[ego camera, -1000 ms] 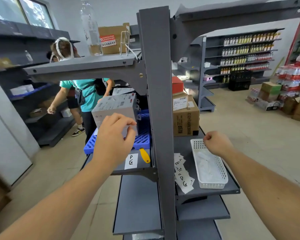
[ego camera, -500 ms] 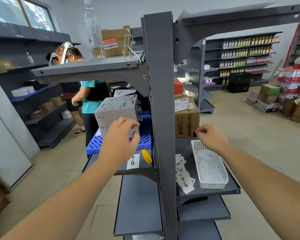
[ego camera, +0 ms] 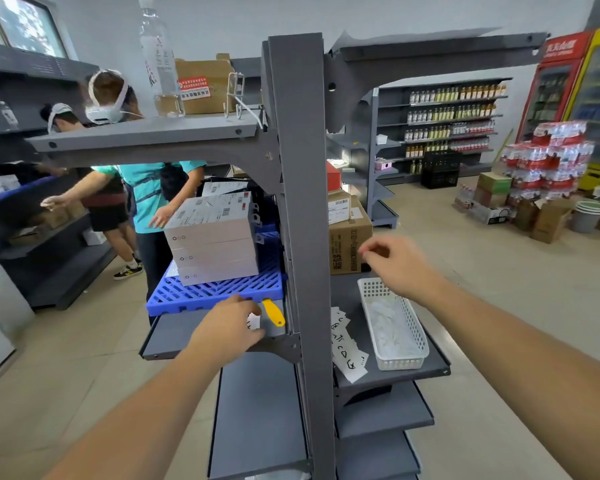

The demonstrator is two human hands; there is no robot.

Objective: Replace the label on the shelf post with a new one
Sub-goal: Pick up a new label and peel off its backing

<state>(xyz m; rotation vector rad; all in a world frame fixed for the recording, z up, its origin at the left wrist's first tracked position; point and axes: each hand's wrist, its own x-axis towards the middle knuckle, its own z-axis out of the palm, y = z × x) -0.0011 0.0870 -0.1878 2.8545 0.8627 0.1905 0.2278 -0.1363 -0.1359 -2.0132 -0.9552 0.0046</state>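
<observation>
Left hand dropped from chest height to the shelf.
Left hand (ego camera: 227, 329) fingers pinch the label (ego camera: 253, 321) lying on the shelf (ego camera: 174, 336) beside the yellow scraper (ego camera: 273, 311); right hand (ego camera: 397, 263) loosely curled, empty, above the basket (ego camera: 392, 323).

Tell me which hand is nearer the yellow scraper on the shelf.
Left. The left hand is down on the shelf right beside the yellow scraper, over a white label. The right hand hangs across the shelf post, above the white basket.
</observation>
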